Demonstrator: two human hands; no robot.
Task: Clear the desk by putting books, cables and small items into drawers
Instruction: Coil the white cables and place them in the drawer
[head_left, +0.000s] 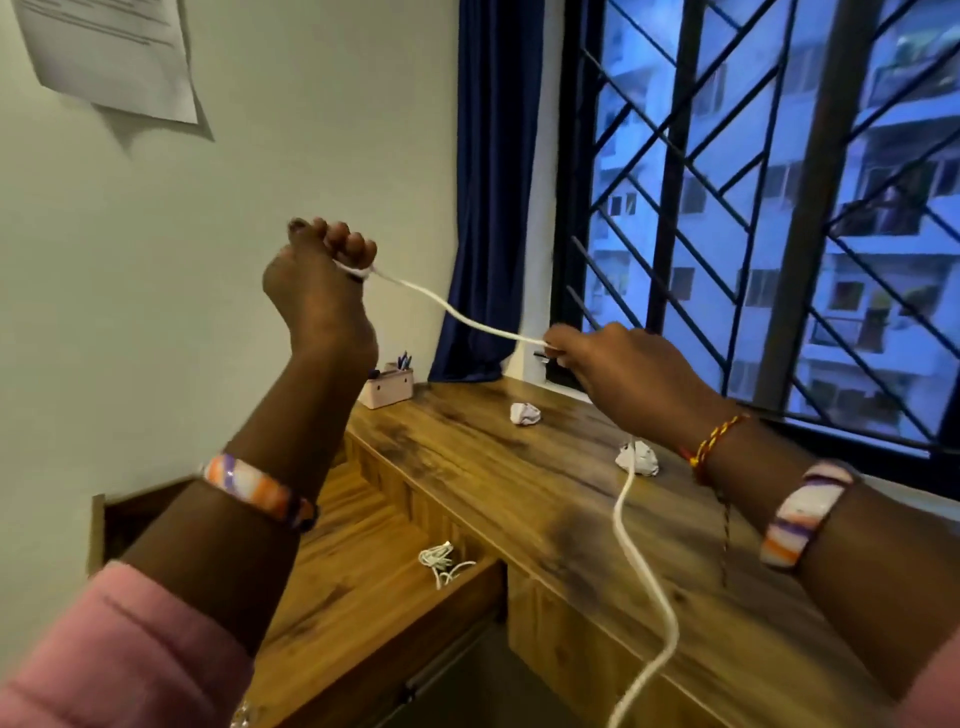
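Observation:
My left hand (319, 280) is raised above the desk with its fingers curled round one end of a white cable (457, 314). My right hand (618, 371) pinches the same cable farther along, over the wooden desk (519, 483). Between the hands the cable stretches nearly taut. Past my right hand it hangs down across the desk's front edge and out of the bottom of the frame. A coiled white cable (441, 561) lies in the open drawer (363, 587) below the desk on the left.
Two crumpled paper balls (524, 414) (639, 458) lie on the desk. A pink pen holder (389, 387) stands at the back left corner by the wall. A dark blue curtain (488, 208) and a barred window (753, 208) sit behind the desk.

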